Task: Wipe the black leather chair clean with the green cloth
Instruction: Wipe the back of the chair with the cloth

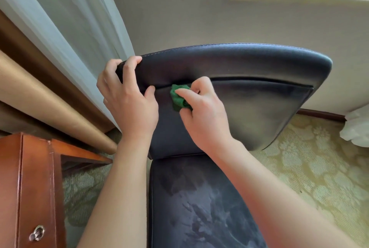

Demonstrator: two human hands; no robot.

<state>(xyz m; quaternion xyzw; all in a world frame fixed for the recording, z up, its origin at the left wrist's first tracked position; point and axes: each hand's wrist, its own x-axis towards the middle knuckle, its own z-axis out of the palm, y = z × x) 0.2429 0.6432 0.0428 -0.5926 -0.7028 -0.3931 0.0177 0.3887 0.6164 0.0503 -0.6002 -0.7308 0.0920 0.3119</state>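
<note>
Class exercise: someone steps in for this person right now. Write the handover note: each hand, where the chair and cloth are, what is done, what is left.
Left hand: grips the top left corner of the black leather chair backrest, steadying it.
Right hand: holds the bunched green cloth against the backrest, at the seam.
Done: wet smears on the seat suggest it has been wiped.
Left: probably the rest of the backrest, rightwards from the seam.

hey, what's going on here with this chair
A person is wiping a black leather chair. The left hand grips the top left corner of the backrest, steadying it. The right hand holds a bunched green cloth against the backrest, near its seam. The seat below shows smeary, streaky marks.
</note>
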